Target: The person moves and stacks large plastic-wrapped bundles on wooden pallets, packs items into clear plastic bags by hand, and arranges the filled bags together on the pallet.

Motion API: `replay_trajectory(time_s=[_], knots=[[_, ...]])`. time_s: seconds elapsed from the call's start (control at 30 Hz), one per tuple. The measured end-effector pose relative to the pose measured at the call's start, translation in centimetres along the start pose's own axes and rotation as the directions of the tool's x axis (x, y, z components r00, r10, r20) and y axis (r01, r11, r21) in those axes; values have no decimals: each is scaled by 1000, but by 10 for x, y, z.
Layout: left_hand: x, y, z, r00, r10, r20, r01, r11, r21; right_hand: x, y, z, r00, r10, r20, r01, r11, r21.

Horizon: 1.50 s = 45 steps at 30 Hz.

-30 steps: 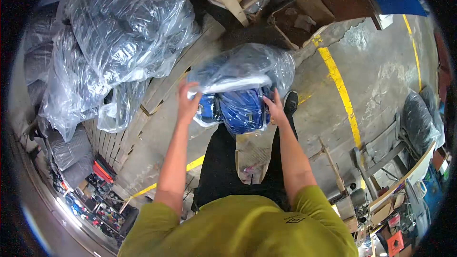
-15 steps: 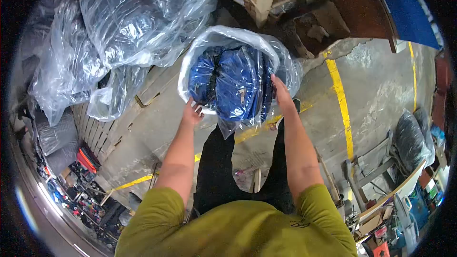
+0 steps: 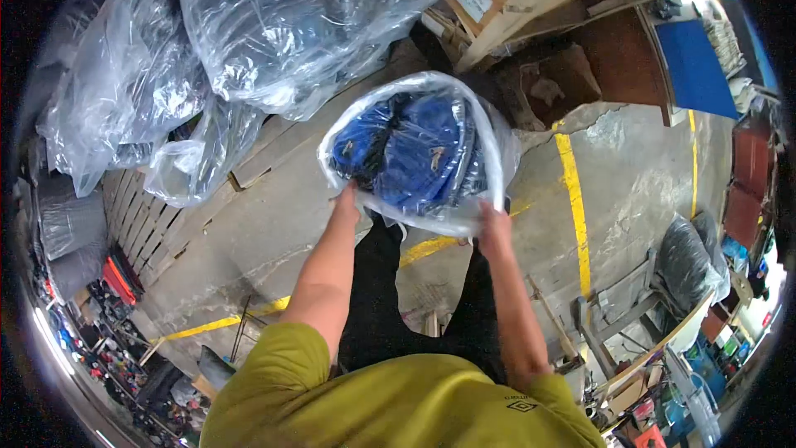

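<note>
A large clear plastic bag (image 3: 498, 145) stands in front of me, its mouth spread into a thick, whitish rolled rim. Inside lies a blue plastic-wrapped bundle (image 3: 423, 153) with a dark band across it; what the bundle is made of I cannot tell. My left hand (image 3: 347, 202) is closed on the near left of the rim. At the near right, my right hand (image 3: 495, 228) grips the rim too, slightly blurred. The bag's lower part is hidden beneath the rim.
Big plastic-wrapped bundles (image 3: 298, 25) are piled on a wooden pallet (image 3: 145, 220) at the left. A wooden crate (image 3: 531, 8) and a brown panel (image 3: 622, 58) stand at the back right. Yellow lines (image 3: 572, 199) cross the concrete floor. A grey frame (image 3: 613, 323) lies right.
The bag's rim now runs around the near side of the blue bundle, which sits inside. My right hand came down and nearer to me; both hands have closed on the rim.
</note>
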<state>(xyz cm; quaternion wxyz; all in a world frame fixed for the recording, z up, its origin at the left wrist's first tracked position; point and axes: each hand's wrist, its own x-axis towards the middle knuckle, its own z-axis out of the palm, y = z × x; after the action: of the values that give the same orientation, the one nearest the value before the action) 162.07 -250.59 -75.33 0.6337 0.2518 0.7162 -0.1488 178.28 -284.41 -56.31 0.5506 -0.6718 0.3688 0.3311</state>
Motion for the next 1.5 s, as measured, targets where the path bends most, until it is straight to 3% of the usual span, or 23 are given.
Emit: replay_trajectory(time_s=[0.07,0.13,0.17,0.2,0.23,0.27,0.3,0.33,0.4,0.47,0.5,0.53,0.57,0.6,0.67,0.77,0.83,1.0,1.1,1.2,1.37,1.47,1.5], knots=[[-29,-7,6,996,90,-12,-90,996,-26,-47,-23,-34,977,-172,124,147,971,187],[-41,-18,9,978,206,45,-204,978,-34,-103,-57,-41,950,-308,-59,309,951,0],[-65,-31,22,907,403,-125,-401,915,42,-100,-49,-55,939,-334,-78,327,941,-90],[-92,-38,37,760,591,-272,-576,805,141,-81,-39,-75,923,-375,-88,357,918,-172],[-86,-48,32,582,760,-288,-453,598,661,-65,-30,-93,906,-414,-89,380,889,-256],[-138,-40,45,703,641,-306,-497,752,433,-56,-27,-101,906,-413,-88,371,878,-301],[-130,-56,38,834,512,-205,-521,853,11,-49,-26,-106,907,-414,-80,364,864,-347],[-118,-74,26,902,431,-32,-406,818,-407,-43,-28,-113,906,-417,-68,359,846,-394],[-148,-82,5,932,357,52,-344,923,-173,-12,-41,-137,953,-287,-99,258,938,-230],[-194,-102,-9,825,547,146,-523,835,-171,69,-42,-185,996,54,68,-66,977,204],[-208,-115,-12,860,488,147,-468,871,-151,53,-61,-165,993,-20,116,27,998,-54],[-284,-102,-20,854,481,199,-456,875,-159,24,-80,-140,978,-91,187,145,943,-299],[-283,-119,-20,823,541,173,-518,840,-161,4,-98,-110,948,-154,278,281,814,-508],[-297,-131,-23,830,518,207,-510,855,-96,42,-62,-111,802,-397,447,595,606,-528],[-328,-155,-27,783,617,74,-539,735,-412,-53,-76,-96,742,-415,526,670,472,-573],[-404,-173,-87,790,612,23,-460,618,-637,-142,-141,-109,917,-285,278,397,687,-608],[-430,-202,-126,786,618,8,-469,605,-644,-198,-159,-82,910,-207,360,401,666,-630],[-479,-227,-234,815,569,-108,-506,610,-609,-276,-122,48,813,-116,571,492,662,-565],[-479,-231,-290,839,507,-200,-467,479,-743,-374,-92,139,691,-102,716,555,710,-435],[-473,-235,-331,803,547,-237,-531,476,-701,-430,-69,206,650,-190,736,582,747,-321],[-494,-215,-414,753,490,-439,-618,300,-726,-508,-62,280,559,-59,827,663,631,-403],[-516,-184,-483,769,405,-494,-606,216,-766,-549,-51,328,591,-82,803,633,664,-398],[-519,-172,-507,754,430,-497,-608,170,-775,-555,-48,346,499,-23,866,636,689,-348]])
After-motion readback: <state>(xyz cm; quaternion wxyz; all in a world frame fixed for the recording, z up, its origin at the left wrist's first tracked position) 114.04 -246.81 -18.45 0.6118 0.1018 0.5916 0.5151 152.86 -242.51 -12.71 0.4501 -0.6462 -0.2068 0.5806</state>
